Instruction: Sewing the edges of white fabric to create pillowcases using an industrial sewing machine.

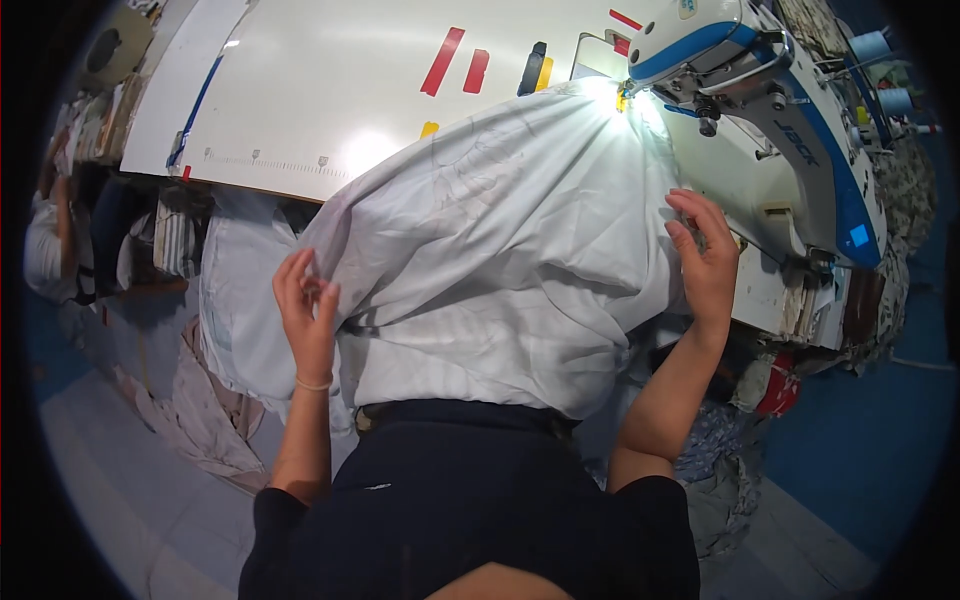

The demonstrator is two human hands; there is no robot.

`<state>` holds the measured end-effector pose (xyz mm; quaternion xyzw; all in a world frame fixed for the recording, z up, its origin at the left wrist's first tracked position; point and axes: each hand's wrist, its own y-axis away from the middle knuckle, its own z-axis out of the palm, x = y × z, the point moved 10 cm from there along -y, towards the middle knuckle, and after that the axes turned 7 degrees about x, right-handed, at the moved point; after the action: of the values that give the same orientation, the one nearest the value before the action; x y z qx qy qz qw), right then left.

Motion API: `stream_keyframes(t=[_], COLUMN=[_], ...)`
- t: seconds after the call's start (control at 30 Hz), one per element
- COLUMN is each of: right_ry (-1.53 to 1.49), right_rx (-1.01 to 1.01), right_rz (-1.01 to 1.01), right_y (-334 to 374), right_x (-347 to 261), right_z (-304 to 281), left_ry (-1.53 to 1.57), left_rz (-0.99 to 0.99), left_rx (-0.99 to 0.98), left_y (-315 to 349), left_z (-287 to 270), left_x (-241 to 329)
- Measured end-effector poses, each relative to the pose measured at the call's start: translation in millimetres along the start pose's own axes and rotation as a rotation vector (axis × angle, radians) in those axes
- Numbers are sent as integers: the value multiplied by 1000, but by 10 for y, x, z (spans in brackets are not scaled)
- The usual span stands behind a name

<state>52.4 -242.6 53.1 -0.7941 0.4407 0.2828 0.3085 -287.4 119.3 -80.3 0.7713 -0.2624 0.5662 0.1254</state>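
Head view: left hand (306,308), right hand (710,268) loosely spread, we risk folded white cloth (490,260) bunching under the sewing machine (806,145)

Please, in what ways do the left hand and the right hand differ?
The left hand is by the left side of the cloth; the right hand is by its right side, nearer the sewing machine. The left hand has a thin wristband; the right hand shows none. Both are partly curled.

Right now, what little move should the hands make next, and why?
Maybe the right hand should gently flatten the white cloth: creases fan out from the sewing machine, and that hand looks open beside the cloth.
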Motion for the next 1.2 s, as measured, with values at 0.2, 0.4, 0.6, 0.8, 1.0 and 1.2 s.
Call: stream_keyframes(t=[0.2,0.4,0.6,0.8,1.0,1.2], right_ry=[36,62,119,-12,-178,-203], right_rx=[35,93,68,-86,-197,-184], right_rz=[-28,21,-77,-129,-246,-217], right_y=[3,85,318,589,717,649], right_x=[71,183,142,-308,-839,-901], right_z=[0,-32,-13,291,889,1141], left_ry=[-287,-392,-457,-631,-543,-395], left_rz=[-45,-23,159,695,1194,910], left_rx=[-98,-377,-250,-95,379,-31], left_y=[186,-149,-620,-2445,-3405,-3350], left_z=[365,986,120,457,1689,3138], left_x=[-812,-990,47,2556,4096,3344])
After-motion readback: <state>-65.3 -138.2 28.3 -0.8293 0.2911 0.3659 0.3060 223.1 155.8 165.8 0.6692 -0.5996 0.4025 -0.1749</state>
